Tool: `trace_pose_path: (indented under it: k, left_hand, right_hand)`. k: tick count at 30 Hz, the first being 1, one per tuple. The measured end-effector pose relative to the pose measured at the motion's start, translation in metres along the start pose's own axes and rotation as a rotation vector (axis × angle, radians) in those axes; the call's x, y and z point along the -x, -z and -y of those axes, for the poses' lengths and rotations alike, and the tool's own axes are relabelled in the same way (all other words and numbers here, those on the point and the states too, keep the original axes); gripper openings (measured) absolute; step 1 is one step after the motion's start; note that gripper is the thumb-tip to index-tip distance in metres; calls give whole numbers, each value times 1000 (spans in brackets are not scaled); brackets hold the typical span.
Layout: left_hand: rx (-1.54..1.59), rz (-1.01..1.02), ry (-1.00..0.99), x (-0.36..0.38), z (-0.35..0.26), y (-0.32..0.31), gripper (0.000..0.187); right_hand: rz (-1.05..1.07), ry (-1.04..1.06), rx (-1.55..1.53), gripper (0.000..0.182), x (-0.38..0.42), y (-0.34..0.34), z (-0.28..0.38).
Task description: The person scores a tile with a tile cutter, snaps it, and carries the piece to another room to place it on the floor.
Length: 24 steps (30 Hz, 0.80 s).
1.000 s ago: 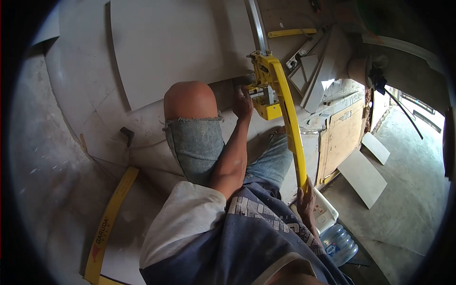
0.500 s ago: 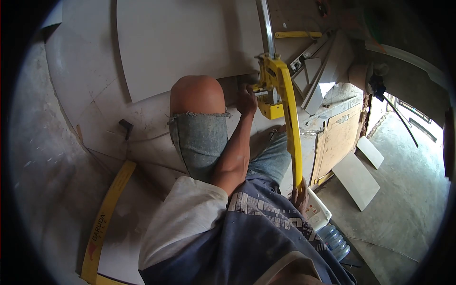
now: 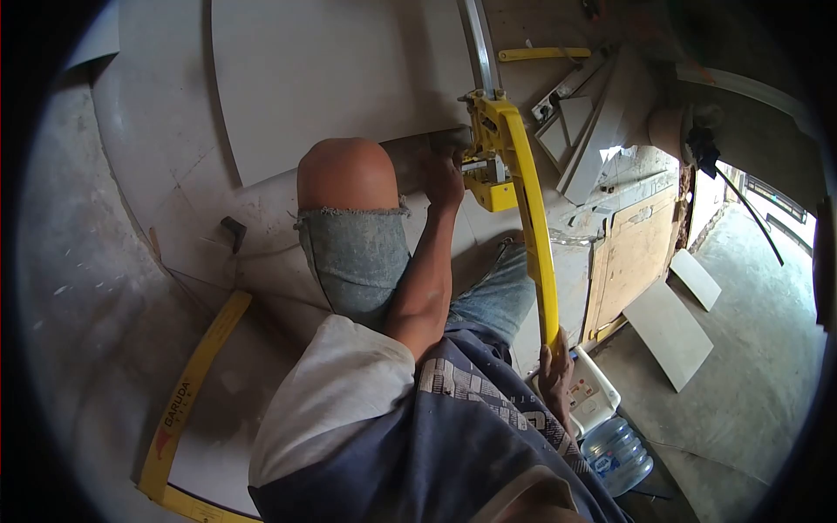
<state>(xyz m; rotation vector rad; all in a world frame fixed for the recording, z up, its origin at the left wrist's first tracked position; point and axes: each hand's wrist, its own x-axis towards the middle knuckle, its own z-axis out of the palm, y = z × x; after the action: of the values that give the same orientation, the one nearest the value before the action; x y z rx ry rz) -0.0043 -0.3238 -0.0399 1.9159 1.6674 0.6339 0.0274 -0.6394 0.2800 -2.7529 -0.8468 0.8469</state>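
A manual tile cutter with a long yellow lever handle (image 3: pixel 534 231) and a silver rail (image 3: pixel 479 48) stands in front of me. My right hand (image 3: pixel 554 375) is wrapped round the lower end of the lever, beside my hip. My left hand (image 3: pixel 443 181) is beside the cutter's yellow head (image 3: pixel 493 122), fingers curled by the edge of a large grey tile (image 3: pixel 331 78). What its fingertips hold, if anything, is hidden. Just right of that hand is a yellow block (image 3: pixel 495 195) low on the cutter.
Cut tile strips (image 3: pixel 593 131) lean at upper right, below a yellow bar (image 3: pixel 545 54). Tile pieces (image 3: pixel 670 336) lie on the right floor. A white container (image 3: pixel 593 392) and a water bottle (image 3: pixel 617 458) stand by my right side. A yellow-edged tile carton (image 3: pixel 187 392) lies left.
My left hand has shifted slightly left, away from the cutter's head. The lever's lower end and my right hand have moved a little to the right and down in view.
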Motion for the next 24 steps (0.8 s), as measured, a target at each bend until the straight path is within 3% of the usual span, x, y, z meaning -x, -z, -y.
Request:
trace_pose_path:
  k: [2, 8, 10, 12, 15, 16, 21, 24]
  left_hand:
    - [10, -42, -25, -6, -1, 4, 20]
    - [36, 53, 142, -7, -5, 6, 17]
    - [39, -14, 123, -9, -2, 5, 17]
    - [49, -38, 119, -9, -2, 5, 17]
    - [72, -19, 146, -5, -5, 8, 18]
    - [83, -13, 159, -2, -7, 9, 18]
    - [166, 43, 249, 13, -4, -5, 20]
    - [182, 10, 214, 8, -5, -8, 19]
  right_hand:
    - [2, -11, 1, 47, -4, -4, 2]
    - [9, -3, 11, 47, -9, -12, 5]
    - [-35, 61, 28, 47, -12, -22, 3]
    - [-4, -1, 13, 48, -10, -28, -10]
    - [-108, 100, 102, 49, -9, -38, -25]
    - [-49, 13, 62, 52, -7, -35, -25]
    - [-86, 128, 175, 55, 0, -45, -76]
    - [-54, 39, 140, 53, 1, -38, -56]
